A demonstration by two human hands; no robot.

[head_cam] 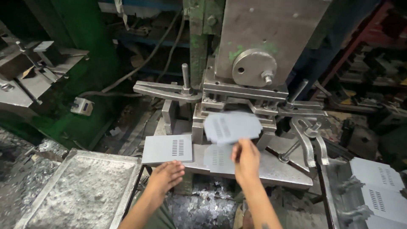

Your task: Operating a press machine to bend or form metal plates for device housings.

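Observation:
My right hand [246, 159] pinches the near edge of a thin grey sheet-metal plate [232, 127] with slotted vents, holding it tilted in front of the die of a press [237, 99]. The plate looks blurred. My left hand [167, 176] lies flat, fingers apart, just below a second grey slotted plate [167, 148] that rests on the left end of the press bed [280, 169]. I cannot tell whether its fingertips touch that plate. A faint third plate lies on the bed under my right hand.
A metal tray [85, 186] full of fine metal scrap sits at lower left. At lower right a stack of shaped grey slotted plates [377, 186] lies in a bin. Clamps and levers [307, 135] flank the die. Metal chips [203, 208] litter the floor below.

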